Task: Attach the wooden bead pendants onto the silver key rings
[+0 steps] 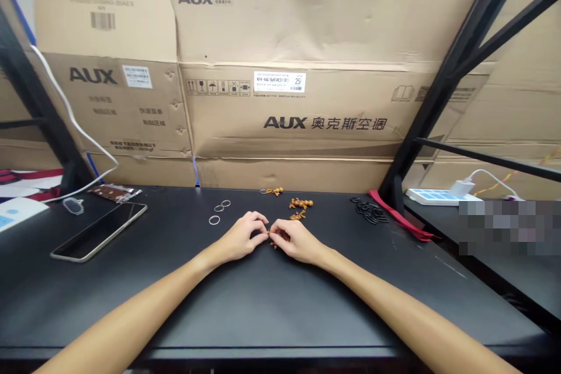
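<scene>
My left hand point(240, 236) and my right hand point(298, 241) meet at the middle of the black table point(280, 315), their fingertips pinched together on a small gold-coloured beaded piece point(270, 236). A few gold crumbs or beads point(274, 244) lie just under the fingers. Beyond the right hand sit gold-coloured ornaments point(300, 203), and another point(272, 191) lies at the far edge with a small ring. Left of my left hand lie several thin metal rings point(214, 220). The exact shape of the pinched piece is hidden by my fingers.
A smartphone point(99, 231) lies at the left, near a foil packet point(114, 191). To the right are a pile of black rings point(370, 211) and a red ribbon point(401, 216). Flattened cardboard point(280, 111) stands behind the table, between black shelf posts, with a power strip point(438, 196) at the right.
</scene>
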Motion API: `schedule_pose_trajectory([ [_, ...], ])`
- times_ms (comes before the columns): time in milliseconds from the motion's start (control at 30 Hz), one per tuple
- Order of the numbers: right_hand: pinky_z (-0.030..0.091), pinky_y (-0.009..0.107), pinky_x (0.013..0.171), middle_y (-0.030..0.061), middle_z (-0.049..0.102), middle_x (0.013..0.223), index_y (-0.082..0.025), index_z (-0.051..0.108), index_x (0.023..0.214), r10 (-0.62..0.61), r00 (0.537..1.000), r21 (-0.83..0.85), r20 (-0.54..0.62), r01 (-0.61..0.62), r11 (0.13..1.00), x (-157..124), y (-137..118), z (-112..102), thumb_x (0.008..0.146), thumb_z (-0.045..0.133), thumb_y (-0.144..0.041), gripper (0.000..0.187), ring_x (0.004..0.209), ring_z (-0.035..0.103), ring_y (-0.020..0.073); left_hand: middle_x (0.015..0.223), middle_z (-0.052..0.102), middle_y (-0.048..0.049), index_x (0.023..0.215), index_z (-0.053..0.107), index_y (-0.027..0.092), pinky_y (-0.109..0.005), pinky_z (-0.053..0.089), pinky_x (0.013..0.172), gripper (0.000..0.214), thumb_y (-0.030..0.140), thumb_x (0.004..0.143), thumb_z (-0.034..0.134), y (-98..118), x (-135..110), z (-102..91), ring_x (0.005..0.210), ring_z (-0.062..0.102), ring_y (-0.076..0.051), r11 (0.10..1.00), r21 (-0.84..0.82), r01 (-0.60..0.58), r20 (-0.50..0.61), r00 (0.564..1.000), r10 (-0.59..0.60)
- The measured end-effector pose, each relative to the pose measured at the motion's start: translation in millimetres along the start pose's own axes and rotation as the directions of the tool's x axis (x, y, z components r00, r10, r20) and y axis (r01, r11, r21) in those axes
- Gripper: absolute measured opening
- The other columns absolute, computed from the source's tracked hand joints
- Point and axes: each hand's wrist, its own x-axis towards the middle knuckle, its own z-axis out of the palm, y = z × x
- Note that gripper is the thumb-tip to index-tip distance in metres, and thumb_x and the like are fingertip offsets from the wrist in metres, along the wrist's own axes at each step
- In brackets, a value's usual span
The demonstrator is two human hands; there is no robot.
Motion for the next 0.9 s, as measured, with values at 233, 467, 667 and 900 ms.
schedule_pose_trajectory([
  [233,0.037,0.021,0.055,-0.0006,0.060,0.063,-0.018,0.055,0.077,0.083,0.994,-0.097,-0.077,-0.090,0.991,1.1,6.0,-0.2,0.087,0.049,-0.021,0.013,0.053,0.050,0.0104,0.111,0.058,-0.0051,0.085,0.065,0.021,-0.037,0.042,0.096,0.014,0.032,0.086,0.056,0.2,-0.5,-2.0,0.106,0.053,-0.021,1.000,-0.010,0.007,0.003,1.000,-0.007],
  [467,0.038,0.020,0.056,-0.0003,0.059,0.067,-0.018,0.055,0.080,-0.014,1.000,-0.028,-0.003,0.014,1.000,-0.4,-3.0,-0.2,0.088,0.047,-0.021,0.011,0.055,0.050,0.0101,0.109,0.059,-0.0052,0.075,0.062,0.019,-0.036,0.043,0.093,0.018,0.031,0.087,0.054,-0.3,0.2,0.6,0.103,0.054,-0.020,0.999,0.006,0.032,-0.025,0.999,-0.032],
  [667,0.035,0.021,0.055,-0.0012,0.058,0.063,-0.018,0.054,0.077,0.058,0.995,-0.117,-0.084,-0.068,0.991,0.7,5.8,0.2,0.087,0.048,-0.020,0.012,0.053,0.048,0.0100,0.111,0.058,-0.0044,0.079,0.064,0.020,-0.036,0.042,0.095,0.014,0.029,0.086,0.056,0.9,-0.1,-2.3,0.104,0.054,-0.020,1.000,-0.001,0.015,0.000,1.000,-0.015],
  [900,0.037,0.021,0.055,-0.0001,0.060,0.067,-0.018,0.055,0.080,0.016,0.999,-0.065,-0.030,-0.018,0.998,0.4,-0.3,0.8,0.088,0.048,-0.022,0.012,0.055,0.051,0.0104,0.110,0.058,-0.0052,0.076,0.062,0.019,-0.037,0.042,0.095,0.019,0.031,0.088,0.053,1.0,-0.8,0.1,0.105,0.053,-0.020,0.999,0.011,0.032,-0.030,0.999,-0.032],
])
